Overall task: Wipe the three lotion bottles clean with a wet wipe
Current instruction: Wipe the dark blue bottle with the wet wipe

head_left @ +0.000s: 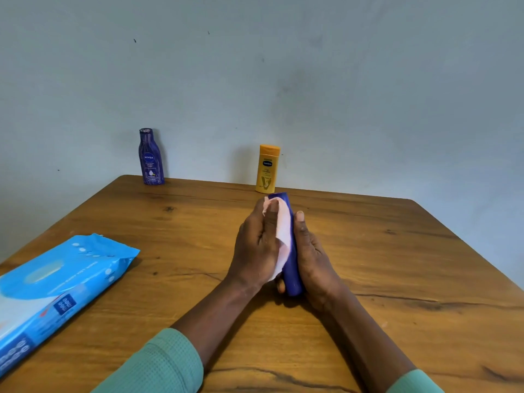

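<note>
A blue wipes pack (pixel 56 290) lies at the near left of the table (pixel 397 265). A dark Nivea bottle (pixel 151 157) stands far left. The left hand (pixel 256 245) presses a wet wipe (pixel 283 236) onto a blue bottle (pixel 292 268), fingers curled around it. The right hand (pixel 312 253) cradles that bottle. A yellow bottle (pixel 267 169) stands just behind.

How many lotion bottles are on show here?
3. A dark blue bottle stands at the table's far left edge, a yellow bottle at the far middle, and a blue bottle is held between both hands, partly hidden by a wipe.
</note>
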### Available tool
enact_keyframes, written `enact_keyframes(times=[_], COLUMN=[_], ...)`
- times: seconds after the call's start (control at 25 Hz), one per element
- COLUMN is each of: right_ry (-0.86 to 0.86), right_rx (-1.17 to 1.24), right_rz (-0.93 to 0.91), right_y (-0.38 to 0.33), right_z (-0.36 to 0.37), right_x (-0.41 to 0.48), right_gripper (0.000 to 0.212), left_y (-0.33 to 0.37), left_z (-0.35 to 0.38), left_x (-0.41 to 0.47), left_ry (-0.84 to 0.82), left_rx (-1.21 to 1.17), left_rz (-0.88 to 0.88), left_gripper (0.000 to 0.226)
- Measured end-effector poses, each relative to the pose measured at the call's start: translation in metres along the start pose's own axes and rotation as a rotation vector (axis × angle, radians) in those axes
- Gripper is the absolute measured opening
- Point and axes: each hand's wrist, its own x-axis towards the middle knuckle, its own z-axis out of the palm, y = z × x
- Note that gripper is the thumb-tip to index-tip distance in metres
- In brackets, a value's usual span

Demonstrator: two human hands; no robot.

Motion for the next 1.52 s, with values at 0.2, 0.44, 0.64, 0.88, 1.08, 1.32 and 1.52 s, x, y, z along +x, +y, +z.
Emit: enact_keyframes(times=[0.2, 0.44, 0.64, 0.88, 1.08, 1.32, 1.52], right_ry=[-0.042, 0.160, 0.273, 0.326, 0.590, 0.650, 0.424], right_rx=[0.005, 0.077, -0.187, -0.386, 0.006, 0.310, 0.014], right_rz=[0.102, 0.095, -0.024, -0.127, 0.048, 0.178, 0.017], right_y=[-0.001, 0.007, 0.005, 0.013, 0.007, 0.005, 0.005], right_z=[0.005, 0.003, 0.007, 0.018, -0.006, -0.017, 0.002], right_x=[-0.001, 0.007, 0.007, 0.008, 0.012, 0.018, 0.016], right_gripper=[0.077, 0.081, 0.067, 0.067, 0.062, 0.059, 0.064], left_y=[0.009, -0.004, 0.005, 0.010, -0.004, -0.004, -0.010], left_z=[0.003, 0.011, 0.010, 0.001, 0.023, 0.037, 0.026], left_x=[0.015, -0.016, -0.006, -0.007, -0.027, -0.031, -0.018], left_ry=[0.131, -0.002, 0.087, 0.158, -0.185, -0.234, 0.058], left_rx=[-0.378, 0.327, 0.511, 0.542, 0.924, 1.000, 0.560], left_rz=[-0.438, -0.032, -0.136, -0.150, 0.032, 0.118, -0.009], left_gripper=[0.065, 0.056, 0.062, 0.068, 0.085, 0.092, 0.051])
